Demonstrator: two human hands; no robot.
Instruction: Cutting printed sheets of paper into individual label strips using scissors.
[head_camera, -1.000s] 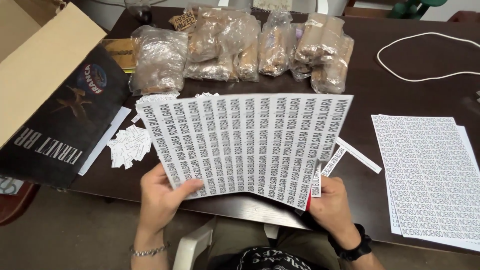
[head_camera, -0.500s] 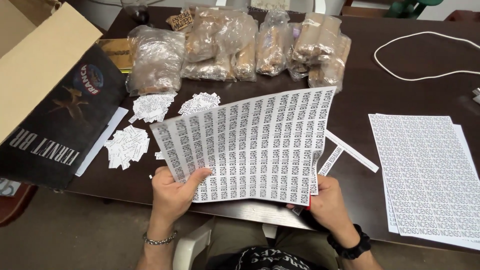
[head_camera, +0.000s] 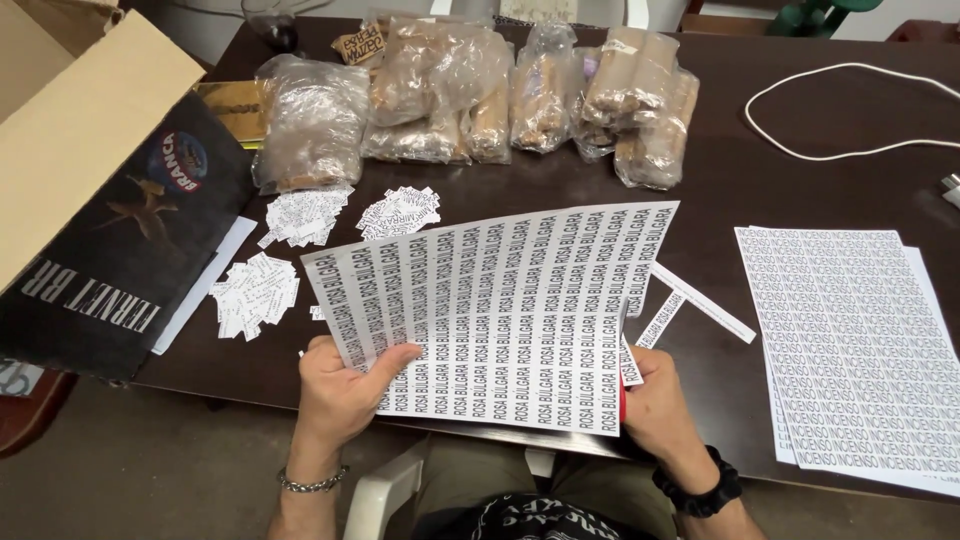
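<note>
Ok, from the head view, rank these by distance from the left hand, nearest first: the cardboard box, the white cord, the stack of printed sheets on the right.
1. Cardboard box: just left of the left hand, at the table's near-left edge.
2. Stack of printed sheets: across on the right side, past the right hand.
3. White cord: far right corner of the table.

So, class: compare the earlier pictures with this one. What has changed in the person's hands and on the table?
The printed sheet has swung round from fanned upright to slanting, its left end now lower. The left hand has shifted its grip along the lower left edge; the right hand keeps its hold at the lower right corner. The plastic bags, paper slips, cardboard box and stacked sheets stayed put.
</note>
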